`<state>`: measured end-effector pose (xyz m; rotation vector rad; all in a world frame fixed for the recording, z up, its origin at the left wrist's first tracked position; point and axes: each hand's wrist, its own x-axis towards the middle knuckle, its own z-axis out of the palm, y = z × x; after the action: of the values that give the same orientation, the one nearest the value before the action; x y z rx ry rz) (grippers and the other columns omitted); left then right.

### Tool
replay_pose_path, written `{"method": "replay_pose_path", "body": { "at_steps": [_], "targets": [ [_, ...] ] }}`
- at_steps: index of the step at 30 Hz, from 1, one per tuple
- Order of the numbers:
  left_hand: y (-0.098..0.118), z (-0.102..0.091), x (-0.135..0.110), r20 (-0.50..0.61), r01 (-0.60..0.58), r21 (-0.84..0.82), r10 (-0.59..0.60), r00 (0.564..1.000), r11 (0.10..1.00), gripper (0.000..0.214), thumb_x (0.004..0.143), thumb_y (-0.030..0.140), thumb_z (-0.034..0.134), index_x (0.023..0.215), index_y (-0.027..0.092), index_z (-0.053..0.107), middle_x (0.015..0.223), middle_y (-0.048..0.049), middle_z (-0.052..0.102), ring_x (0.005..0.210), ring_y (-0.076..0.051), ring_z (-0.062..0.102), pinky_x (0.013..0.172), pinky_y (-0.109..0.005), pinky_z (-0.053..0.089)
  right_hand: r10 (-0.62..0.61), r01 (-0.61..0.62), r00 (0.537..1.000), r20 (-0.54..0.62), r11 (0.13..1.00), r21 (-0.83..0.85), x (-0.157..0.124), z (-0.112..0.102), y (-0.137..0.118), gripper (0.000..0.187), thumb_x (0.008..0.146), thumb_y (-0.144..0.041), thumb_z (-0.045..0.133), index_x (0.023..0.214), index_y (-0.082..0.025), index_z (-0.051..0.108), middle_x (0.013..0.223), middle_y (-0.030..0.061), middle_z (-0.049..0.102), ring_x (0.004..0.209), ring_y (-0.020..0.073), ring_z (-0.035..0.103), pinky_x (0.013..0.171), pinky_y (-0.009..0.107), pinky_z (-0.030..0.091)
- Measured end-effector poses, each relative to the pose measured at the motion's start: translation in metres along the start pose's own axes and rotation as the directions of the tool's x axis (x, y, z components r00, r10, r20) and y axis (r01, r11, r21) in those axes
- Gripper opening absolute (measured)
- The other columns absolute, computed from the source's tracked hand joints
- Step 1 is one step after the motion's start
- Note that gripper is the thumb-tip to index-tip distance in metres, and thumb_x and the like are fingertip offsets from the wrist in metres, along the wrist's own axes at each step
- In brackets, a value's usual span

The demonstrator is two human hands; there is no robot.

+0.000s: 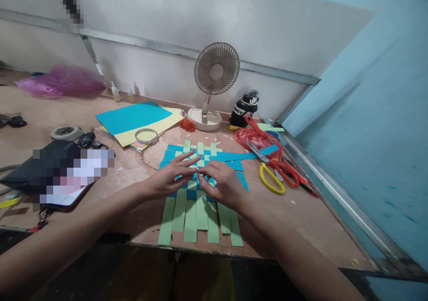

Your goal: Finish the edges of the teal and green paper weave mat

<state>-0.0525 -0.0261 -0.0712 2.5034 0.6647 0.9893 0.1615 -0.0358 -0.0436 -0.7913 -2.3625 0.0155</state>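
Note:
On the table lies a woven paper mat (191, 193) of pale green strips crossed by blue strips. My left hand (179, 171) rests over its middle, palm down, fingers stretched out and spread. My right hand (222, 180) is beside it with fingers curled and thumb and forefinger close together, near the left fingertips. What the right fingers hold, if anything, is hidden. A longer blue paper strip (242, 156) runs from the weave out to the right, past the right hand, its end on the scissors. Loose green strip ends (190, 223) reach toward the table's front edge.
Yellow-handled scissors (272, 180), red-handled scissors (288, 175) and a red plastic bag (242, 137) lie right. Behind stand a fan (204, 119) and a black bottle (242, 111). Blue sheets (133, 119), a tape roll (65, 133), a black pouch (43, 165) and a phone (76, 196) lie left.

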Motion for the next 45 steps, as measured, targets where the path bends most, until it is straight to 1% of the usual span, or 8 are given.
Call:
{"method": "replay_pose_path", "body": {
  "at_steps": [6, 9, 12, 16, 21, 27, 39, 45],
  "targets": [
    [0.0000, 0.0042, 0.0007, -0.012, -0.047, 0.084, 0.048, 0.999, 0.995, 0.036, 0.096, 0.015, 0.042, 0.128, 0.020, 0.058, 0.144, -0.0116, 0.048, 0.145, -0.024, 0.024, 0.112, -0.046, 0.035, -0.017, 0.017, 1.000, 0.005, 1.000, -0.013, -0.0008, 0.0011, 0.0008, 0.014, 0.087, -0.019, 0.053, 0.087, -0.015, 0.066, 0.074, 0.0038, 0.063, 0.069, 0.0155, 0.057, 0.066, 0.028, 0.040],
    [0.0006, 0.0048, 0.0004, -0.009, -0.043, 0.107, 0.044, 0.999, 0.993, 0.036, 0.096, 0.015, 0.043, 0.129, 0.022, 0.057, 0.145, -0.0099, 0.048, 0.144, -0.024, 0.025, 0.112, -0.047, 0.036, -0.020, 0.020, 1.000, 0.013, 0.999, -0.031, -0.0009, 0.0008, 0.0005, 0.015, 0.087, -0.020, 0.052, 0.087, -0.016, 0.066, 0.073, 0.0036, 0.063, 0.069, 0.0156, 0.056, 0.065, 0.028, 0.040],
    [0.0008, 0.0056, 0.0002, -0.008, -0.050, 0.110, 0.051, 0.999, 0.993, 0.039, 0.095, 0.014, 0.044, 0.131, 0.024, 0.055, 0.145, -0.0081, 0.047, 0.145, -0.024, 0.025, 0.112, -0.048, 0.035, -0.022, 0.024, 0.999, 0.030, 0.999, -0.042, -0.0012, 0.0006, 0.0003, 0.015, 0.087, -0.021, 0.051, 0.087, -0.017, 0.066, 0.073, 0.0038, 0.064, 0.070, 0.0160, 0.057, 0.065, 0.028, 0.039],
    [0.0004, 0.0075, -0.0002, -0.019, -0.069, 0.106, 0.071, 0.997, 0.992, 0.040, 0.095, 0.014, 0.043, 0.132, 0.023, 0.054, 0.145, -0.0094, 0.048, 0.144, -0.025, 0.025, 0.112, -0.050, 0.034, -0.040, 0.041, 0.999, 0.024, 0.998, -0.056, -0.0014, 0.0008, 0.0005, 0.014, 0.087, -0.021, 0.052, 0.083, -0.017, 0.065, 0.072, 0.0040, 0.064, 0.070, 0.0163, 0.058, 0.064, 0.028, 0.037],
    [-0.0008, 0.0088, -0.0010, -0.009, -0.055, 0.076, 0.056, 0.998, 0.996, 0.042, 0.095, 0.014, 0.043, 0.135, 0.025, 0.052, 0.146, -0.0088, 0.047, 0.145, -0.025, 0.025, 0.113, -0.049, 0.034, -0.055, 0.057, 0.998, 0.029, 0.996, -0.067, -0.0011, 0.0009, 0.0006, 0.014, 0.086, -0.020, 0.051, 0.078, -0.018, 0.063, 0.072, 0.0038, 0.064, 0.069, 0.0161, 0.057, 0.063, 0.029, 0.036],
    [-0.0005, 0.0096, -0.0011, -0.027, -0.103, 0.077, 0.105, 0.994, 0.992, 0.042, 0.095, 0.013, 0.044, 0.135, 0.023, 0.052, 0.143, -0.0108, 0.050, 0.145, -0.024, 0.025, 0.113, -0.050, 0.034, -0.060, 0.061, 0.998, 0.015, 0.995, -0.078, -0.0018, 0.0013, 0.0001, 0.015, 0.085, -0.020, 0.052, 0.075, -0.019, 0.063, 0.069, 0.0027, 0.063, 0.067, 0.0150, 0.055, 0.063, 0.028, 0.036],
    [0.0045, 0.0091, 0.0001, -0.008, -0.059, 0.057, 0.059, 0.998, 0.997, 0.039, 0.096, 0.015, 0.043, 0.133, 0.022, 0.053, 0.144, -0.0115, 0.048, 0.145, -0.025, 0.025, 0.113, -0.050, 0.034, -0.017, 0.015, 1.000, -0.020, 0.996, -0.087, -0.0009, 0.0022, -0.0045, 0.015, 0.080, -0.016, 0.054, 0.067, -0.020, 0.060, 0.065, 0.0005, 0.063, 0.064, 0.0135, 0.056, 0.063, 0.029, 0.032],
    [0.0076, 0.0069, -0.0009, 0.013, -0.015, 0.089, 0.013, 1.000, 0.996, 0.035, 0.097, 0.016, 0.043, 0.129, 0.021, 0.057, 0.144, -0.0099, 0.049, 0.143, -0.024, 0.028, 0.113, -0.048, 0.035, -0.035, 0.030, 0.999, -0.030, 0.990, -0.134, -0.0015, 0.0002, -0.0034, 0.012, 0.079, -0.016, 0.056, 0.068, -0.020, 0.061, 0.068, 0.0007, 0.065, 0.065, 0.0139, 0.057, 0.065, 0.030, 0.032]
  ]
}}
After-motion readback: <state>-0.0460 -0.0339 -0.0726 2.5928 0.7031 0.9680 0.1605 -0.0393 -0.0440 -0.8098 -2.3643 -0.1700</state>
